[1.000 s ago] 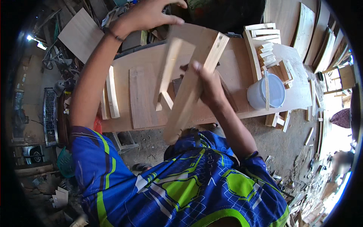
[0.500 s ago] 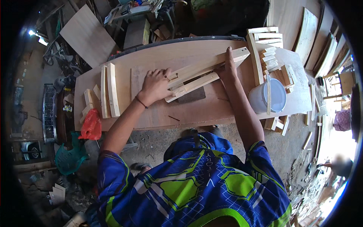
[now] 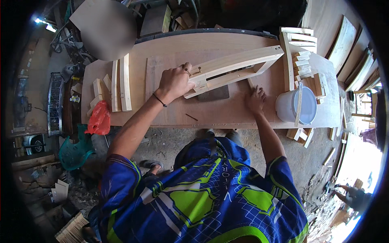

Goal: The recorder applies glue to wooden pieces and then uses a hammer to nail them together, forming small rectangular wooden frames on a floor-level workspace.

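Observation:
A pale wooden frame [image 3: 243, 58], made of two long bars joined by a crosspiece at the right, stands tilted on the worktable [image 3: 162, 117]. My left hand [image 3: 175, 83] is closed around its left end. A nail [image 3: 199, 69] sticks up from the top bar beside my fingers. My right hand [image 3: 256, 100] rests low on the tabletop, off the frame, its fingers curled at the near end of a slim wooden stick [image 3: 251, 83]. The frame hides the stick's far end. Under the frame lies a dark flat block [image 3: 213, 93].
A white bucket [image 3: 285, 109] stands at the right, beside stacked wood pieces [image 3: 302, 65]. At the left lie two upright-looking bars [image 3: 126, 87] and a red plastic bag [image 3: 99, 119]. A thin brown rod [image 3: 191, 117] lies near the front edge. A green plastic chair [image 3: 75, 152] stands below left.
My right hand has let go of the frame's right end and dropped to the tabletop by the wooden stick. My left hand still holds the frame, which has turned, showing its crosspiece.

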Motion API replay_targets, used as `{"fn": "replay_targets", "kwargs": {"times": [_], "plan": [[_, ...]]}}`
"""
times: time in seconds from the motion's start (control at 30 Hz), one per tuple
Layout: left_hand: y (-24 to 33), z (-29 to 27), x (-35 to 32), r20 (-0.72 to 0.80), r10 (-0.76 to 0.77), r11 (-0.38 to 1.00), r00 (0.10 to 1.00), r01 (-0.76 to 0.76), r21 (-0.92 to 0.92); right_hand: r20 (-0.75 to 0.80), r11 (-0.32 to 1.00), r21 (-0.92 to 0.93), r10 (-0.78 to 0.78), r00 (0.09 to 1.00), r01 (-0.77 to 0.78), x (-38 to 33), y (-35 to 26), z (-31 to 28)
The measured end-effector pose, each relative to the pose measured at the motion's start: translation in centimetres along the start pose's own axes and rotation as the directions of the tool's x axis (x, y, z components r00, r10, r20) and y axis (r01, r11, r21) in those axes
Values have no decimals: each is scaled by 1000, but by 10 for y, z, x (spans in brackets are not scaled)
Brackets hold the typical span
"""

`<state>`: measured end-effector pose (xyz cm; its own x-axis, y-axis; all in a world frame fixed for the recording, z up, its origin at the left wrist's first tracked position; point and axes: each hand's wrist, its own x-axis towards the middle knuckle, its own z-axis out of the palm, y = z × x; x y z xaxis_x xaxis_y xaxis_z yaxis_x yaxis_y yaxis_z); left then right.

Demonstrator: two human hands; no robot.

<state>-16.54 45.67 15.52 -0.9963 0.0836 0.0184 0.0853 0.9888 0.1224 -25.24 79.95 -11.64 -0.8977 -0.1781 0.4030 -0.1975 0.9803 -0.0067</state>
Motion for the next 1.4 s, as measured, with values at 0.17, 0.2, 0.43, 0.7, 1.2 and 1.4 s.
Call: {"fn": "replay_targets", "kwargs": {"times": [0.17, 0.2, 0.43, 0.7, 1.2, 1.4], "plan": [[4, 5, -2, -42, 4, 999, 999, -6, -40, 388, 963, 265, -58, 920, -50, 22, 19, 5], [5, 5, 2, -37, -15, 999, 999, 14, -32, 392, 964, 258, -46, 919, -62, 26, 20, 4], [13, 4, 7, -28, -87, 995, 996, 85, -61, 739, 624, 426, 177, 649, -655, -14, 19, -51], [28, 7, 44, -25, -103, 991, 994, 101, -88, 529, 630, 587, 176, 830, -508, -96, -6, -134], [20, 16, 46, -159, 29, 999, 987, -33, -27, 378, 506, 861, -706, 598, 53, -100, -218, -164], [27, 9, 49, -102, 29, 997, 994, -37, -75, 519, 499, 790, -234, 822, -357, -79, -190, -164]]}}
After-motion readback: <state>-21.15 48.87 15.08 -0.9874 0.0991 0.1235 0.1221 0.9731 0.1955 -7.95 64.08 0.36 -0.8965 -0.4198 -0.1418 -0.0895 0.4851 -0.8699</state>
